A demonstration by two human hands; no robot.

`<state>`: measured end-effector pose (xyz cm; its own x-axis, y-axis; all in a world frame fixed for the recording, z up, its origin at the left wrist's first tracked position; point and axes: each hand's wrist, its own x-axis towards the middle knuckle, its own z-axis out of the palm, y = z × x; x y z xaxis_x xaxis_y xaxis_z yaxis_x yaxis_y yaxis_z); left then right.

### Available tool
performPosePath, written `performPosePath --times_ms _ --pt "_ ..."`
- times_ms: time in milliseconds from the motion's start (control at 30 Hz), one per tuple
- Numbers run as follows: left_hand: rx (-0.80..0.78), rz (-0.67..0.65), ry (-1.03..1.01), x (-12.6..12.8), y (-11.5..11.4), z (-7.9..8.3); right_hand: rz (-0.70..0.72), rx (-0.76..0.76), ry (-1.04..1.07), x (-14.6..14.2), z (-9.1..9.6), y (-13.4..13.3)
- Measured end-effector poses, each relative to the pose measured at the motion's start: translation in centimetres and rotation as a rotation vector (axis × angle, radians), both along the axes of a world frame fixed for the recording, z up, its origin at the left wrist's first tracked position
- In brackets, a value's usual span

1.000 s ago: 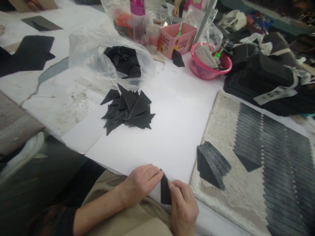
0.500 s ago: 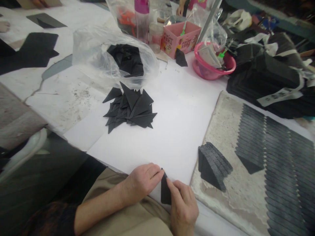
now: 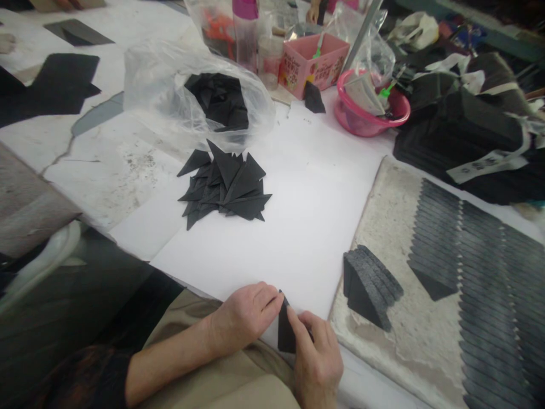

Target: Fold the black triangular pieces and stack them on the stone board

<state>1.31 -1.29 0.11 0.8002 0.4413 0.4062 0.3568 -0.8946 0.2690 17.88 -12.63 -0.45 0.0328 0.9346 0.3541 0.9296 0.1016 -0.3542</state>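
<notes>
At the table's near edge my left hand point(image 3: 244, 315) and my right hand point(image 3: 317, 360) pinch one small black triangular piece point(image 3: 285, 335) between their fingertips, held upright over the white paper sheet point(image 3: 298, 227). A loose pile of black triangles point(image 3: 225, 187) lies further out on the sheet. To the right, a short fanned stack of triangles point(image 3: 368, 287) rests on a worn board point(image 3: 395, 341), beside long overlapping rows of the same pieces point(image 3: 472, 261).
A clear plastic bag point(image 3: 170, 96) with more black pieces sits behind the pile. A pink box point(image 3: 310, 62), a pink bowl point(image 3: 370, 111) and bottles stand at the back. Black material bundles point(image 3: 468, 136) are heaped at the right. Black sheets point(image 3: 55, 85) lie at the left.
Both hands have stayed on the black triangle at the table edge; the fingers of my right hand have crept slightly up along it. The view has shifted a little.
</notes>
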Motion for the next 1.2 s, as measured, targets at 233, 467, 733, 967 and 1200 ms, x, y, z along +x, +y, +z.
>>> performPosePath --times_ms 233,467,733,967,1200 --pt "0.039 0.019 0.027 0.0 -0.1 0.1 0.006 -0.014 -0.022 -0.1 0.3 0.1" --pt "0.085 0.030 0.070 0.1 -0.4 0.1 -0.009 -0.022 -0.007 -0.2 0.3 0.3" --pt "0.104 -0.160 0.159 -1.1 1.3 0.7 -0.054 -0.021 0.056 -1.1 0.0 1.3" --pt "0.140 -0.276 0.272 -1.9 2.8 0.9 -0.051 -0.029 0.028 -1.4 0.1 1.9" --pt "0.130 -0.260 0.291 -1.8 2.7 1.4 -0.064 -0.045 0.021 -1.6 0.4 1.9"
